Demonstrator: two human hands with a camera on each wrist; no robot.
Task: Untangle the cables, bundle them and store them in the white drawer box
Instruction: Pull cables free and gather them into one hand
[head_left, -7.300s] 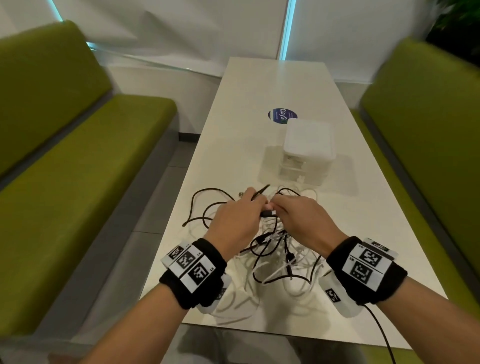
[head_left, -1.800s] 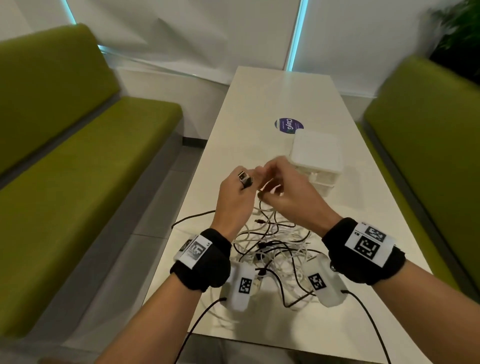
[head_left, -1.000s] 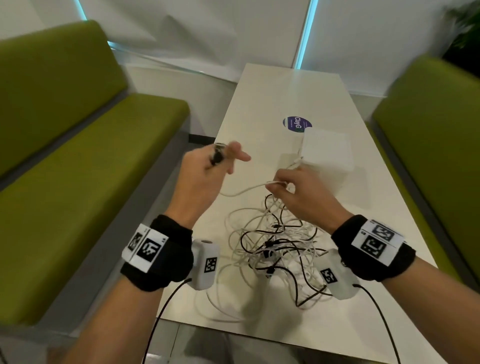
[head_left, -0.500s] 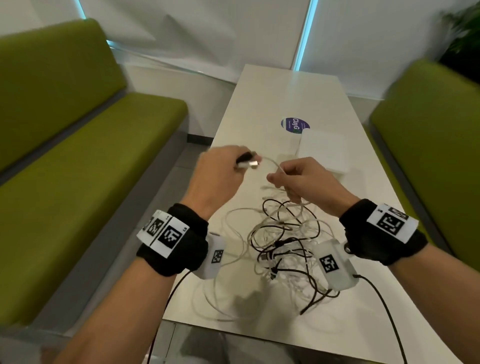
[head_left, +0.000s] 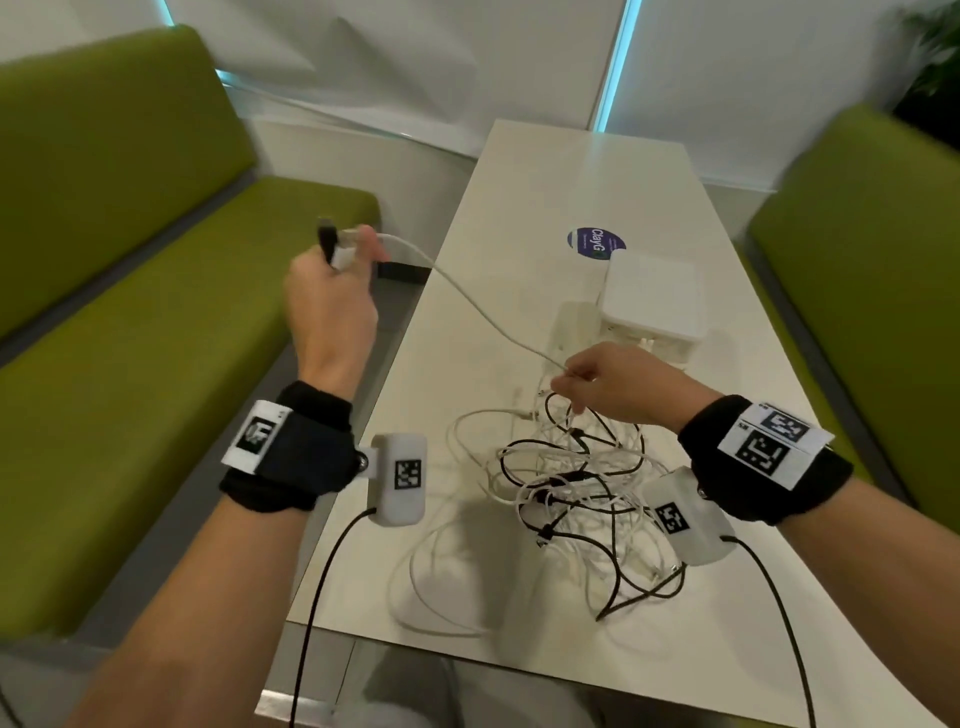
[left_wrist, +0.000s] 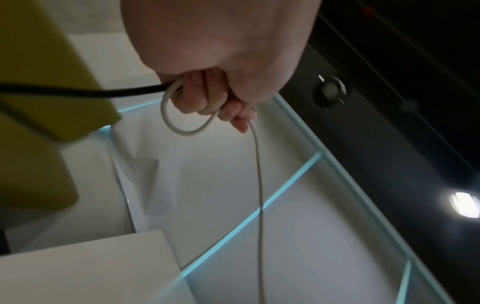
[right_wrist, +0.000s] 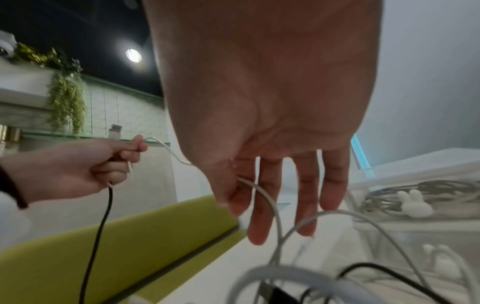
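Head view: a white cable (head_left: 467, 296) runs taut from the raised left hand (head_left: 330, 306), fist closed on its plug end, down to the right hand (head_left: 618, 387), which pinches it above the tangle of cables (head_left: 576, 483) on the table (head_left: 571, 171). The white drawer box (head_left: 652, 301) stands just beyond.

Left wrist view: curled fingers (left_wrist: 200, 96) clamp 1 white loop and 1 black lead.

Right wrist view: thumb and forefinger pinch the cable; the other fingers (right_wrist: 335, 185) hang straight.

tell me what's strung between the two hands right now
A single white cable runs taut through the air from the left hand, raised off the table's left edge, down to the right hand above the tangled pile. The head view shows it best.
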